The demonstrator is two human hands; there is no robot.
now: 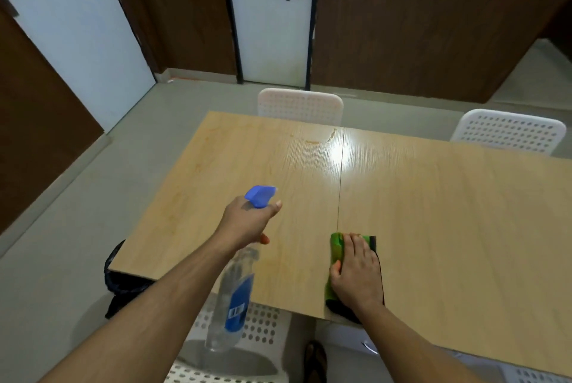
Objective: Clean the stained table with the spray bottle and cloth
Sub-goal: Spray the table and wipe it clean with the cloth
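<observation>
A clear spray bottle [230, 296] with blue trigger head and blue label hangs tilted above the near edge of the light wooden table [433, 212], whose far side bears brownish stains [322, 138], while a folded green cloth [337, 251] lies flat near that edge.

I see a pale wood-grain worktop [433, 212] with yellowish-brown stains [312, 141], clear spray bottle [232, 299] with blue label and periwinkle trigger head, green cloth [335, 254] edged black, white perforated chairs [507, 130], dark brown wall panels [418, 26]
</observation>
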